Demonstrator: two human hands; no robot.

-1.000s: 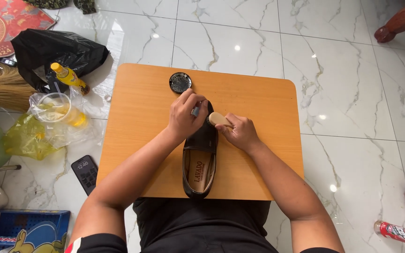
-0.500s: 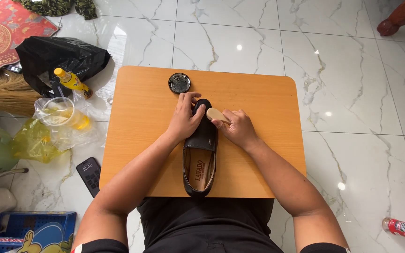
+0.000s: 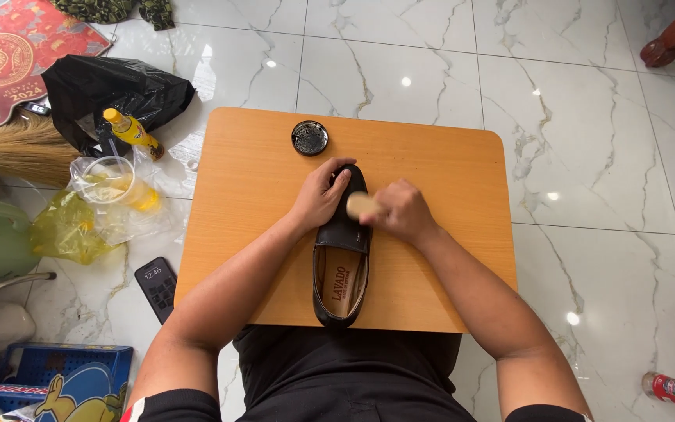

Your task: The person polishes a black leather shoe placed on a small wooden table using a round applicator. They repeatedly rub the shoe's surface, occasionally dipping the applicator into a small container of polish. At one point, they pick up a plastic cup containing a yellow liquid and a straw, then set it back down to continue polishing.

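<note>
A black slip-on shoe (image 3: 341,270) lies on a small orange wooden table (image 3: 439,164), toe pointing away from me. My left hand (image 3: 319,197) rests on the toe part and steadies the shoe. My right hand (image 3: 401,209) grips a small pale wooden brush (image 3: 358,205), pressed against the top of the shoe near the toe. An open round tin of black polish (image 3: 309,137) sits at the table's far edge, just beyond the shoe.
On the marble floor to the left lie a black plastic bag (image 3: 111,90), a yellow bottle (image 3: 131,131), clear bags with a cup (image 3: 111,191), a straw broom (image 3: 17,148) and a dark phone (image 3: 158,287). A blue crate (image 3: 80,375) sits lower left.
My right hand with the brush has shifted left, onto the shoe's upper. The left hand stays on the toe. The camera has moved slightly.
</note>
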